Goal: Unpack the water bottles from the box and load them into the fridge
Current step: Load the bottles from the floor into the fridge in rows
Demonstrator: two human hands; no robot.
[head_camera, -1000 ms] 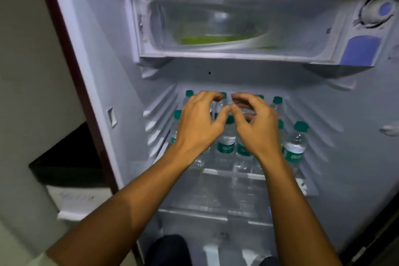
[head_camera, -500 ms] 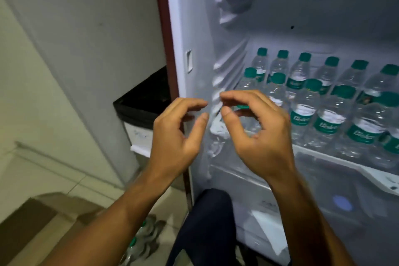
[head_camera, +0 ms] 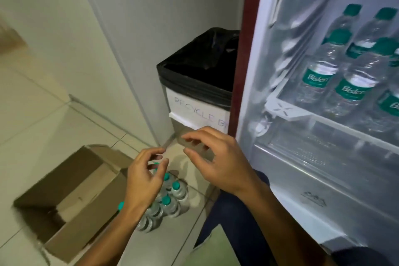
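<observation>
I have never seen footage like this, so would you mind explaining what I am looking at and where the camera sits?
There is no machine here: a person wears one wide-angle camera on the head, looking down at their own bare hands. The left hand and right hand both hover with loosely curled fingers, holding nothing. On the tiled floor below them stands a cluster of water bottles beside an open cardboard box. To the right is the open fridge, with more bottles on its shelf. A black-lined recycle bin stands next to it.
</observation>
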